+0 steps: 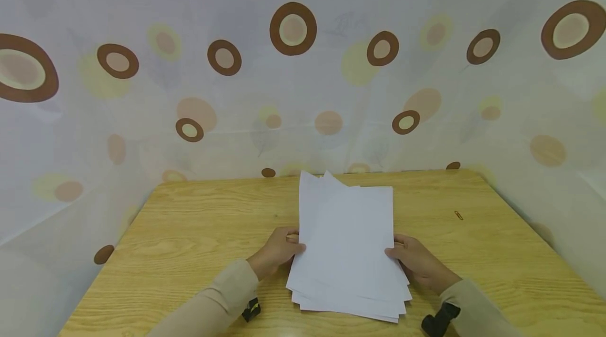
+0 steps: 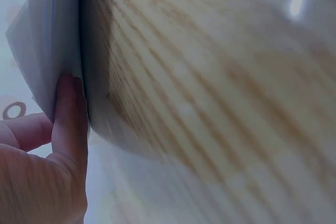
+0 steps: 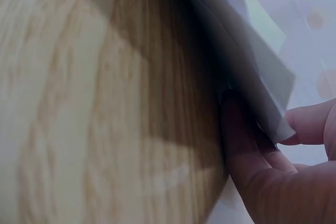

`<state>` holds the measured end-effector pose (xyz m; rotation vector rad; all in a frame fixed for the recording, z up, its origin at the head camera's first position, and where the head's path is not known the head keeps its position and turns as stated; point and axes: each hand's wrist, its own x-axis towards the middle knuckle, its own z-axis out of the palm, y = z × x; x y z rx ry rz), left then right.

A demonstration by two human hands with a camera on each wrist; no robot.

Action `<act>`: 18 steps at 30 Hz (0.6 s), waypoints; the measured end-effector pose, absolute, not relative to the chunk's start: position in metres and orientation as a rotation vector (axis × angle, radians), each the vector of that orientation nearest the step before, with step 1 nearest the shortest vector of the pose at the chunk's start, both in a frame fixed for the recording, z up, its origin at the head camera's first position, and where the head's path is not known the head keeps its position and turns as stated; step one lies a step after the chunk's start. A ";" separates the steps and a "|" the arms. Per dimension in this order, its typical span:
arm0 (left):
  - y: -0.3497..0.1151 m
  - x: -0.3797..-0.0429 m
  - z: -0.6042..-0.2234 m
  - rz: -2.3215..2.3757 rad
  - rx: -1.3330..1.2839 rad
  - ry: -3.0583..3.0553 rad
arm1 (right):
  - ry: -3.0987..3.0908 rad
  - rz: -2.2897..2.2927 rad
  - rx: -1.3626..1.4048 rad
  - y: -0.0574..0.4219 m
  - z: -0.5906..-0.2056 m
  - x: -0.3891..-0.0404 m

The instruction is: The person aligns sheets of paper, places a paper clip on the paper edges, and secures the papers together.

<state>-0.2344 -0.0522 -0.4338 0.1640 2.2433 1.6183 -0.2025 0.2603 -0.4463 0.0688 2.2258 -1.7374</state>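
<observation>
A loose stack of white paper sheets (image 1: 347, 247) is held between both hands over the front middle of the table, its edges and corners fanned unevenly. My left hand (image 1: 279, 250) grips the left edge, thumb on top and fingers beneath. On the opposite edge, my right hand (image 1: 418, 262) pinches the sheets the same way. In the left wrist view the fingers (image 2: 70, 119) lie under the sheets (image 2: 39, 40). The right wrist view shows fingers (image 3: 244, 140) below the paper (image 3: 252, 51), with the thumb at its edge.
A small orange paper clip (image 1: 458, 215) lies on the wooden table (image 1: 203, 221) to the right of the stack. Behind and at both sides hangs a pale curtain (image 1: 303, 90) with brown rings and coloured dots. Both wrists wear dark straps.
</observation>
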 end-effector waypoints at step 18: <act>-0.045 -0.229 -0.434 1.656 0.227 2.128 | 2.265 -1.745 0.031 0.254 -0.439 -0.198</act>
